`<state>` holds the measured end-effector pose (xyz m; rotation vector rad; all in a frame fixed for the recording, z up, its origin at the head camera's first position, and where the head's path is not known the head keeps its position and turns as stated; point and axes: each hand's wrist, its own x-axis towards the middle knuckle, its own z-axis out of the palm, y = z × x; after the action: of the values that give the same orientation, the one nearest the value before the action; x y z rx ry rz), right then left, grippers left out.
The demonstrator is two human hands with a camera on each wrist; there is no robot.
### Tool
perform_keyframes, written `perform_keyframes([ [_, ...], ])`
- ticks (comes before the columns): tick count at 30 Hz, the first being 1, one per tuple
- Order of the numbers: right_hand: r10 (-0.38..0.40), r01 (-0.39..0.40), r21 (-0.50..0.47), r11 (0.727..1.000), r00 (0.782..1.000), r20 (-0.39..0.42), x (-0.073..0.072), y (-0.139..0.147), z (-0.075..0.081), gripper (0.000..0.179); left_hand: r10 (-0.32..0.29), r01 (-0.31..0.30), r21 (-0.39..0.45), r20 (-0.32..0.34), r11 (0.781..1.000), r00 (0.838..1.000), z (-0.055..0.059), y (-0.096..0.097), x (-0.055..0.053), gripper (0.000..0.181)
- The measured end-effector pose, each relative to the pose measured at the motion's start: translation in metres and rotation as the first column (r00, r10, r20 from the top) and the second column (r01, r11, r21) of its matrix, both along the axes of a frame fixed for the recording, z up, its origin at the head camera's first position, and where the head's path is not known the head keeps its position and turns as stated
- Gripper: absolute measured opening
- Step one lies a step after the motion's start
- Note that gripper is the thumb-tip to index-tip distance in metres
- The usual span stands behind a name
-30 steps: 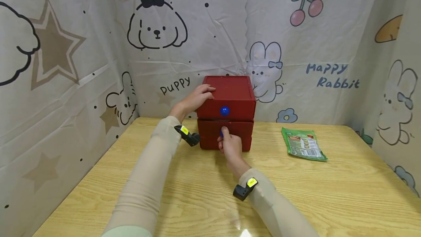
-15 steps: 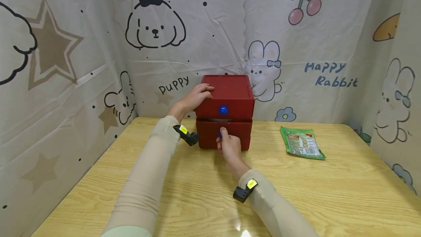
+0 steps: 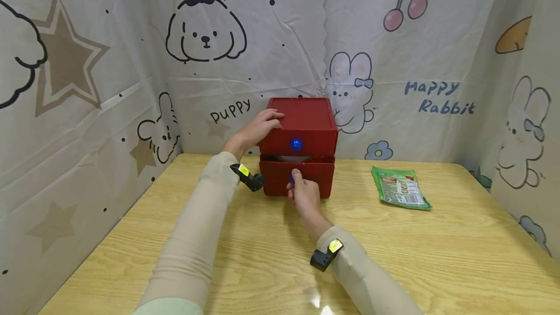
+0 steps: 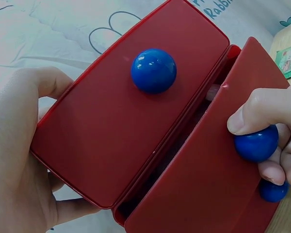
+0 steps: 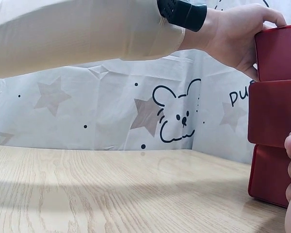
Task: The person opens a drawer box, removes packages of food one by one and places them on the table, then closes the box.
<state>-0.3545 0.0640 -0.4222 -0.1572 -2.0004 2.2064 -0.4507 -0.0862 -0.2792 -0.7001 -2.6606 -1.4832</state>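
Pinches the blue middle knob point(image 4: 256, 145) between thumb and curled fingers of the right hand point(image 3: 307, 197), just below the centre of the head frame. Grips the red drawer box point(image 3: 304, 113) by its upper left edge with the bent fingers of the left hand point(image 3: 258, 129). Has the box standing upright at the centre of the frame, on the wood-grained surface point(image 3: 437, 237). Shows the middle drawer point(image 3: 273, 179) jutting partly out, with a gap along its upper edge and something pale inside, too little seen to tell. Bears a round blue top knob point(image 3: 296, 145) above; shows a blue bottom knob point(image 4: 273, 191) at the lower right of the left wrist frame, close beneath the right fingers. Has a green packet point(image 3: 401, 188) lying at the right of the head frame, well apart from the box. Has pale printed cloth point(image 3: 297, 52) across the upper half.
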Motion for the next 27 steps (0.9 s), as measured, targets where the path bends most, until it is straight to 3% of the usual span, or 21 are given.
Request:
perform_keyframes([
  [27,-0.015,0.015,0.010,1.000,1.000,-0.007,0.0083,0.0001,-0.0012,0.053,0.013,-0.013,0.000,0.052,1.000,0.999,0.0006,0.0002,0.0027,0.052],
])
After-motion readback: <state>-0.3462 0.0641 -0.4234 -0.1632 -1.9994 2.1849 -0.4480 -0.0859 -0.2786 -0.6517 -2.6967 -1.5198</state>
